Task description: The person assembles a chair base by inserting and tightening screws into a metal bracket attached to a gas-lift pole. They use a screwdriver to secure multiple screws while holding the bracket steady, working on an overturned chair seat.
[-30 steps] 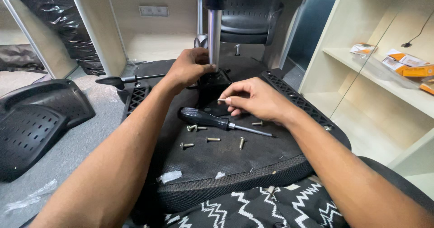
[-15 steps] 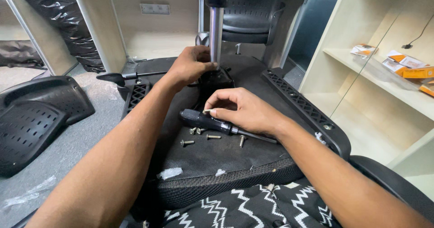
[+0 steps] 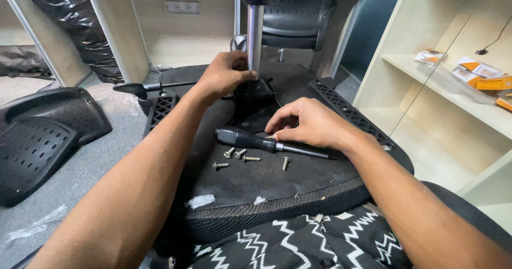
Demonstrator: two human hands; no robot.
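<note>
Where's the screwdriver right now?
In the head view, the screwdriver lies on the upturned chair seat, under the right hand fingertips, just above the loose screws.

Both forearms are bare to the edge of the frame, with no sleeves, watch, bands or gloves. The left hand point(image 3: 226, 77) and right hand point(image 3: 314, 125) wear no rings. Lower down, a black garment point(image 3: 298, 245) shows white zigzag lines.

Polished metal cylinder point(image 3: 255, 34), matt black mechanism plate point(image 3: 255, 95) at the cylinder's foot, coarse black fabric seat underside point(image 3: 266, 178) below the cylinder, ribbed black plastic screwdriver point(image 3: 250, 140) handle with steel shaft, bright metal screws point(image 3: 240, 154), smooth pale laminated wood shelving point(image 3: 421, 66) right of the cylinder
</note>
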